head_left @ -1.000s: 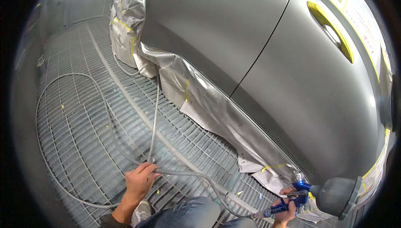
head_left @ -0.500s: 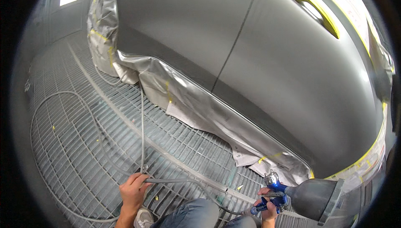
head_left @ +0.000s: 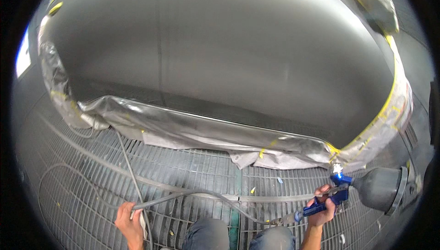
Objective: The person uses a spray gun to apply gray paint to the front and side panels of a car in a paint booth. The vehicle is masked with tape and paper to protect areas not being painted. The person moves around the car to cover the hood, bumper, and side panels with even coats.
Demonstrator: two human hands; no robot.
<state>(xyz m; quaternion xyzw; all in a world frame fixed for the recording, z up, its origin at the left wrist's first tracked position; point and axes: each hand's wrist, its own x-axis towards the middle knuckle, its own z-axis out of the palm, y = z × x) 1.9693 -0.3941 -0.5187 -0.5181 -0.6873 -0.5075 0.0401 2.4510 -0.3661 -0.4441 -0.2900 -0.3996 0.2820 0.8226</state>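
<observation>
Over the grated floor [head_left: 192,176], right hand [head_left: 322,208] clenches the spray gun [head_left: 337,190]; left hand [head_left: 129,222] clasps the hose [head_left: 183,195].

We stand in a vehicle paint booth. A grey, freshly coated car body [head_left: 238,57] fills the view, its lower edge wrapped in silvery masking film [head_left: 192,133] held by yellow tape [head_left: 389,98]. Underfoot runs a grey metal grate floor [head_left: 192,176], dusted with overspray.

— What am I standing on?
— A grey steel floor grating [head_left: 197,176], dusted with overspray.
— What lies on it?
— My grey air hose [head_left: 82,170] loops across it; crumpled masking paper [head_left: 270,158] touches it; yellow tape scraps [head_left: 252,190] scattered.
</observation>
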